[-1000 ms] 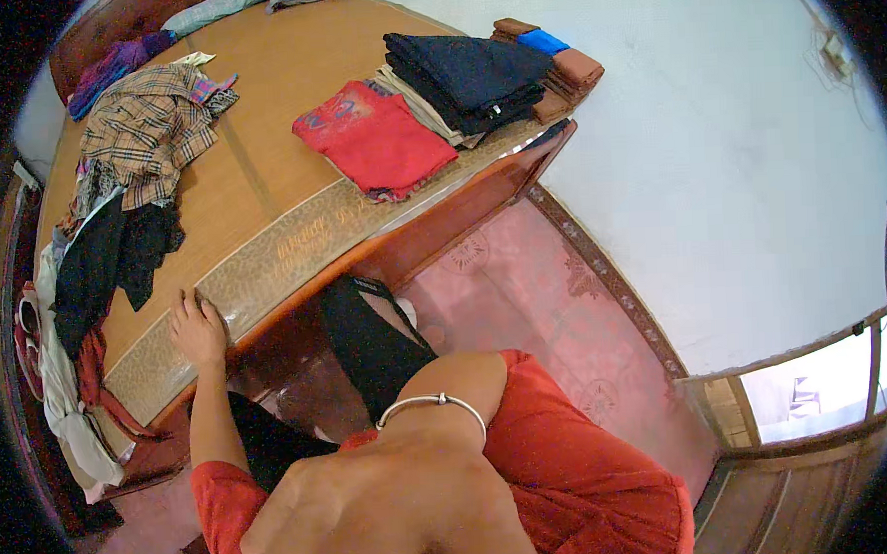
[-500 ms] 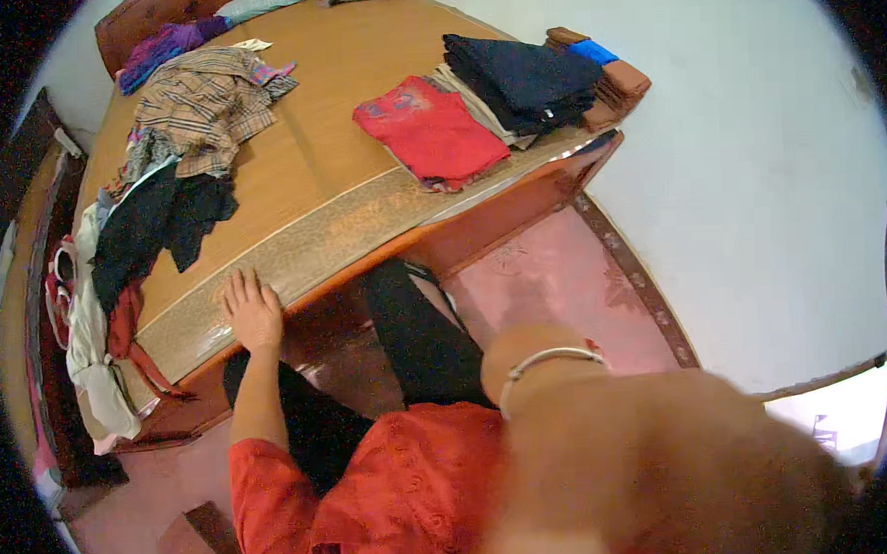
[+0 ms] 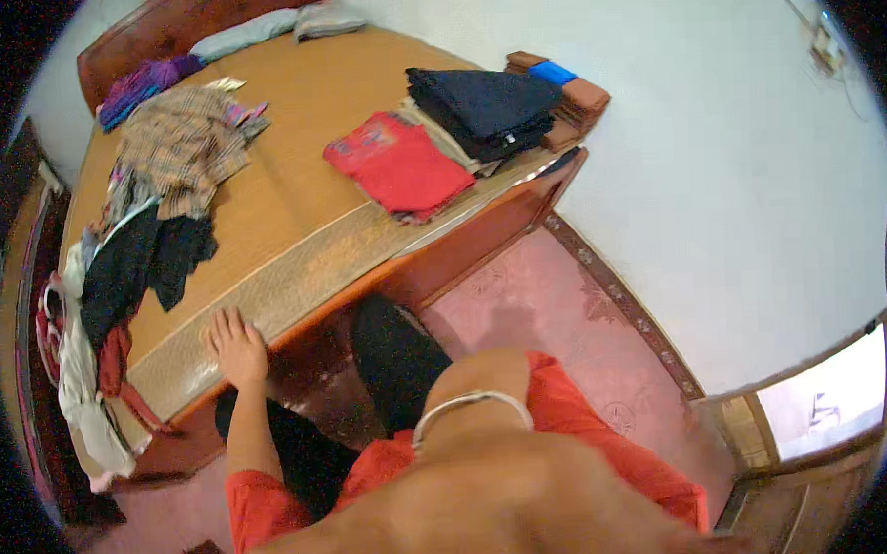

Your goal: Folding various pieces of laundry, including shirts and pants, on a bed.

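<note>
My left hand [image 3: 238, 351] rests flat on the patterned border at the near edge of the bed [image 3: 294, 199], its fingers stretched out and a little spread. Nothing is held in it. Very large and blurred, my right hand [image 3: 471, 501] fills the bottom of the view close to the camera; a pale bangle [image 3: 472, 398] circles its wrist. Its fingers cannot be made out. Nearest my left hand lie a black garment [image 3: 121, 269] and a dark red cloth [image 3: 116, 362]. Farther right on the bed are a folded red garment [image 3: 401, 166] and a stack of folded black clothes [image 3: 482, 110].
Loose clothes run along the bed's left side, among them a checked shirt [image 3: 180, 140], a purple cloth [image 3: 149, 82] and a whitish garment [image 3: 81, 387]. Folded brown cloths [image 3: 579, 101] sit by the white wall [image 3: 713, 170]. Pillows [image 3: 245, 35] lie near the headboard [image 3: 190, 17].
My right hand and its bangle have moved left across the lower view. The view has shifted, so the bed sits lower and more of the doorway shows. My left hand stays on the bed edge.
</note>
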### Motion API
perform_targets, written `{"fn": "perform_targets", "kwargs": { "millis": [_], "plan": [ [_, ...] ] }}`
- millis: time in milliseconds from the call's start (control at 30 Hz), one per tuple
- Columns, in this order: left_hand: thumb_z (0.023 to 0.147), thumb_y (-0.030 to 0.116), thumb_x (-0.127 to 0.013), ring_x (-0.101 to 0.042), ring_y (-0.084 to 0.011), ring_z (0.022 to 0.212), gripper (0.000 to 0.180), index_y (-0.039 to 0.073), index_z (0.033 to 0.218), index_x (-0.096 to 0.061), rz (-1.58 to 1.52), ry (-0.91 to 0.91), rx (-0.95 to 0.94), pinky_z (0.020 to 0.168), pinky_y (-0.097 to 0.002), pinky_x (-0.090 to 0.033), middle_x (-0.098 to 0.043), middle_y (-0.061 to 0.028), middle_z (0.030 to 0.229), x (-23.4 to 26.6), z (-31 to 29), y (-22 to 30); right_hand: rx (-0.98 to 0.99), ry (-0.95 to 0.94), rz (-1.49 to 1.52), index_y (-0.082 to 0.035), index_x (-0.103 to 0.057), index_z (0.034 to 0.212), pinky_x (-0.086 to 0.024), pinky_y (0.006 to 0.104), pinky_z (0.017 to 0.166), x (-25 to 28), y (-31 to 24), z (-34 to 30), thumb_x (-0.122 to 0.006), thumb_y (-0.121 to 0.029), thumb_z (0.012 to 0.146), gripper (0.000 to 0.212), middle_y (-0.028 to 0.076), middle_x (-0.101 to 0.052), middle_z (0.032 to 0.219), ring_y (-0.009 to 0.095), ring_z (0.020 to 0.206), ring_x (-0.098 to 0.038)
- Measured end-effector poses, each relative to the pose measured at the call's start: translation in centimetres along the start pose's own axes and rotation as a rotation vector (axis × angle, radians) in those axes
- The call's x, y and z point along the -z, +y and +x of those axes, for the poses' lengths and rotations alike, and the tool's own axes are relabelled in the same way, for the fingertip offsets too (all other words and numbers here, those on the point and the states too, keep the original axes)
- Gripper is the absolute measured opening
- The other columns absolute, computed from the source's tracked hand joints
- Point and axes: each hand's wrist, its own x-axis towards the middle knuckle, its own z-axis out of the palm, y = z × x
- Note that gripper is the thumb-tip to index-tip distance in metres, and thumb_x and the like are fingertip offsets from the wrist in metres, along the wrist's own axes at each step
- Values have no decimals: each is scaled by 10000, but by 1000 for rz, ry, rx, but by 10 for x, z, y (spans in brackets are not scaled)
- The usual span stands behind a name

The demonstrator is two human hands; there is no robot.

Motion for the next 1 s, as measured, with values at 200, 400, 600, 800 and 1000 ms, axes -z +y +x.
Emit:
{"fn": "perform_targets", "kwargs": {
  "millis": [200, 400, 600, 800, 1000],
  "plan": [
    [909, 266, -439, -327, -298, 1328, 427, 94, 1295, -502, 44, -18, -36, 1103, -460, -211, -408, -137, 1405, -3, -3, -2, 38, 128, 408, 154, -361, 1278, -412, 385, 972, -29, 2, 12, -339, -290, 997, 526, 224, -493, 1276, 277, 1172, -490],
    [878, 264, -469, -348, -294, 1319, 436, 104, 1280, -521, 18, 45, -40, 1108, -475, -193, -429, -129, 1394, -17, 0, -8, -181, -35, 397, 138, -458, 1234, -444, 393, 916, -2, -5, -10, -373, -313, 995, 518, 237, -559, 1199, 311, 1107, -553],
    [849, 269, -501, -366, -302, 1297, 397, 108, 1206, -563, -26, 39, 23, 1104, -470, -206, -467, -127, 1356, -8, -3, -6, -121, -401, -122, -44, -589, 790, -432, 376, 579, 36, -34, -13, -518, -353, 921, 343, 107, -601, 776, 273, 654, -572],
    [837, 261, -523, -399, -294, 1260, 377, 93, 1170, -573, -100, 196, -9, 1082, -467, -240, -503, -128, 1298, 6, -3, 1, 109, -126, -378, -125, -568, 606, -413, 333, 621, 31, -56, 6, -618, -375, 869, 366, 27, -577, 662, 157, 529, -509],
    [823, 279, -537, -413, -299, 1239, 394, 89, 1166, -574, -100, 209, -1, 1071, -469, -251, -507, -146, 1281, 4, -2, -2, 93, -102, -356, -116, -577, 614, -400, 358, 696, 29, -38, 5, -623, -362, 865, 354, 36, -569, 658, 158, 556, -519]
  ]
}}
